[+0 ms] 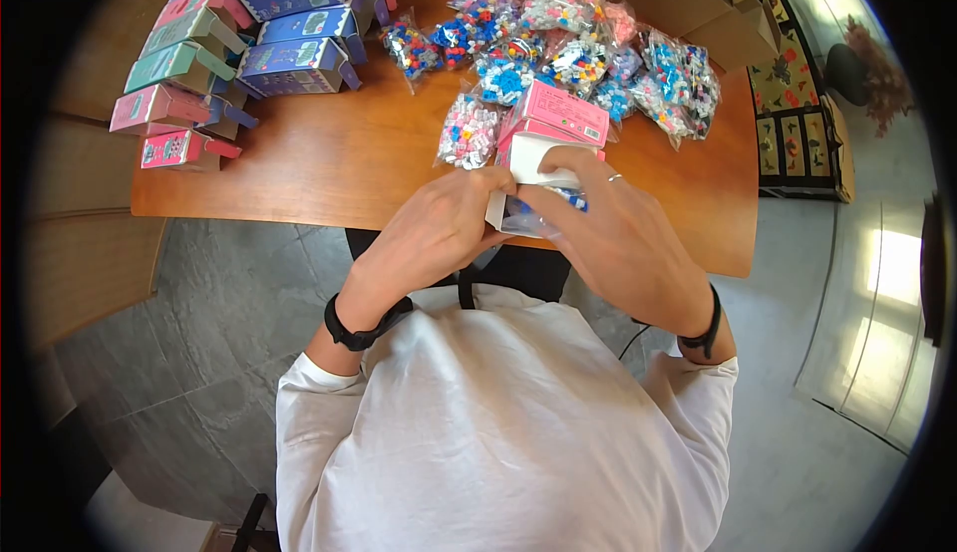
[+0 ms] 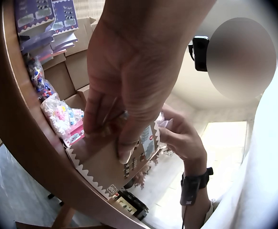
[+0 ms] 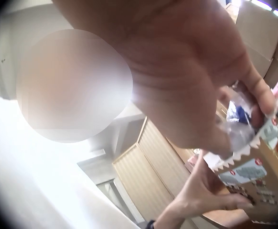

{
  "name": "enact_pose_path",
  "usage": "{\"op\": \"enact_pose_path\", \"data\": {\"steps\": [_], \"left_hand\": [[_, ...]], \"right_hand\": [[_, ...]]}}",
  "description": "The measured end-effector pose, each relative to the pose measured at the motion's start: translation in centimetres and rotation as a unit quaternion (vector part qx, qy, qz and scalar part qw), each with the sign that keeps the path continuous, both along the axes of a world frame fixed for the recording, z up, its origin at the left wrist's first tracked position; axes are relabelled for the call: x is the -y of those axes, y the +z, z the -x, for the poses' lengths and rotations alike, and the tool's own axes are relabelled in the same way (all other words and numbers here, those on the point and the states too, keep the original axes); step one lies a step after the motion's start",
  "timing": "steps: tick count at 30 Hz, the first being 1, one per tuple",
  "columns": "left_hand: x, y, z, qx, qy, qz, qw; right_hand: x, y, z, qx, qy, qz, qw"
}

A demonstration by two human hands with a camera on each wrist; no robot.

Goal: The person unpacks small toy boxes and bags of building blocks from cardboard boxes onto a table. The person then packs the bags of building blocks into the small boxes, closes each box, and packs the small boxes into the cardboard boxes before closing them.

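Note:
My left hand (image 1: 439, 218) grips a small open carton at its side, near the table's front edge. In the left wrist view the carton (image 2: 103, 164) is brown with a white scalloped border; its thumb lies along the printed wall. White flaps (image 1: 533, 158) stand up at the opening. Between the thumb and fingers of my right hand (image 1: 628, 233) is a clear plastic bag (image 3: 240, 131) with blue and white pieces, at the mouth of the carton. Part of that bag is hidden behind the hand.
Just behind lies a pink box (image 1: 563, 112). Many clear bags of colourful small pieces (image 1: 578, 59) are heaped at the back of the table (image 1: 329, 168). Rows of open pastel boxes (image 1: 294, 64) stand at the left. Large cardboard (image 1: 678, 4) is at the back right.

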State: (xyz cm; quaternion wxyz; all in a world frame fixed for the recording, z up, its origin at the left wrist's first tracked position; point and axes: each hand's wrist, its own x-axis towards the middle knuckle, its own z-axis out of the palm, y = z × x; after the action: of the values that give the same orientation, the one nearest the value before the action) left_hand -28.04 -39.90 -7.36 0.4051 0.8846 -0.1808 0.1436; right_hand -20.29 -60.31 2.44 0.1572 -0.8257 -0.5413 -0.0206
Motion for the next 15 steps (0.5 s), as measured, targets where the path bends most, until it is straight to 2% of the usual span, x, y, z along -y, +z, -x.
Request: {"op": "enact_pose_path", "data": {"steps": [1, 3, 6, 9, 15], "left_hand": [[0.0, 0.0, 0.1, 0.001, 0.008, 0.000, 1.000], [-0.1, 0.1, 0.2, -0.005, 0.009, 0.004, 1.000], [-0.2, 0.1, 0.1, -0.005, 0.005, -0.008, 1.000], [0.1, 0.0, 0.0, -0.001, 0.001, -0.009, 1.000], [0.3, 0.5, -0.1, -0.002, 0.007, 0.016, 1.000]], "right_hand": [[0.1, 0.2, 0.1, 0.000, 0.001, 0.000, 1.000], [0.5, 0.7, 0.2, -0.108, -0.045, -0.104, 0.988], [2.3, 0.1, -0.7, -0.042, 0.004, -0.040, 0.998], [2.0, -1.5, -1.3, -0.023, 0.038, 0.024, 0.999], [2.2, -1.2, -0.5, -0.040, 0.024, -0.015, 0.999]]}}
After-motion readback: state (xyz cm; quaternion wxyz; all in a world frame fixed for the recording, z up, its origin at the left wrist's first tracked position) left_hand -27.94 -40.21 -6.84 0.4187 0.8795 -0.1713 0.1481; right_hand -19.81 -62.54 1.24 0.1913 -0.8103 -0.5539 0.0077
